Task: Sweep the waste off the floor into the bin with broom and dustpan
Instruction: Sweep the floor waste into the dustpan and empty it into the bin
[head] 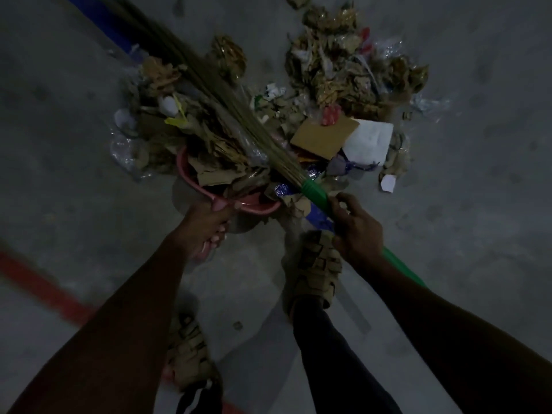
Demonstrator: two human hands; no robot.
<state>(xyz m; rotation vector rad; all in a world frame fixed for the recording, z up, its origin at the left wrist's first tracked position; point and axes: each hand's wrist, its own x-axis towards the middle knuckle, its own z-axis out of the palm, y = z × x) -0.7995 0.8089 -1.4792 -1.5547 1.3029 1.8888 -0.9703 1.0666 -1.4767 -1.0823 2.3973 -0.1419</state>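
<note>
Waste [215,144]: heap of crumpled brown paper, dry leaves, clear plastic film and wrappers, spread over the middle of the floor; part of it piled into and over the dustpan, part loose beyond it; a second clump [352,73] lies farther off to the right.
Floor [478,189]: grey concrete, dimly lit; a red painted line [44,282] crosses the lower left; a blue strip [101,16] runs at the upper left.
Cardboard square [325,135] and white slab [370,141]: flat, side by side, at the right of the heap.
Dustpan [191,177]: pink, its rim showing under the paper, mouth turned toward the heap.
Broom [239,115]: long straw-coloured bristles laid diagonally across the waste toward the upper left; green handle [316,195] running down to the right.
Left hand [209,228]: fingers curled tight round the pink dustpan handle, gripping it at the near side of the pan.
Right hand [355,228]: wrapped round the green broom handle below the bristle joint; thumb and forefinger slightly lifted, remaining fingers closed.
Sandals: tan, strapped; one foot [316,267] just beside the right hand, the other [188,351] lower left, blurred.
</note>
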